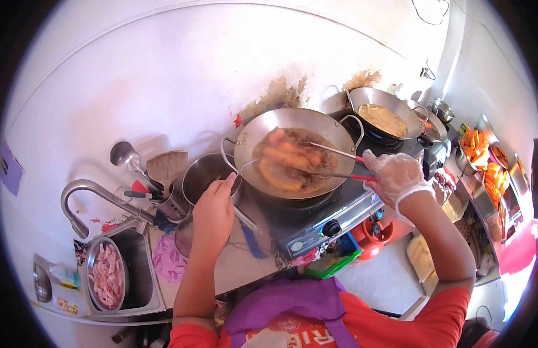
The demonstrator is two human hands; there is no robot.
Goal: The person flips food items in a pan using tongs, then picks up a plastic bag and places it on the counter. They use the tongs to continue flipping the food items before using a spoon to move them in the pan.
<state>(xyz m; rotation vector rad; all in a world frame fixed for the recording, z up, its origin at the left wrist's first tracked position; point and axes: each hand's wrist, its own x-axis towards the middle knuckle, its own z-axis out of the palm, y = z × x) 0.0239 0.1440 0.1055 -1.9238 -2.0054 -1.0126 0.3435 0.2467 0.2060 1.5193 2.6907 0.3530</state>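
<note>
A large metal wok sits on the stove, with pieces of orange-brown food frying in bubbling oil. My right hand, in a clear plastic glove, grips metal tongs with red handles; their two arms are spread over the food. My bare left hand is at the wok's left side, fingers closed on a thin metal utensil whose far end goes into the wok. The kind of utensil cannot be made out. Just behind that hand is a deep metal pot.
Two more pans stand right of the wok, the nearer holding oil. A sink with a bowl of raw meat is at left, beside a utensil holder. Containers of orange food line the right; an orange gas cylinder stands below.
</note>
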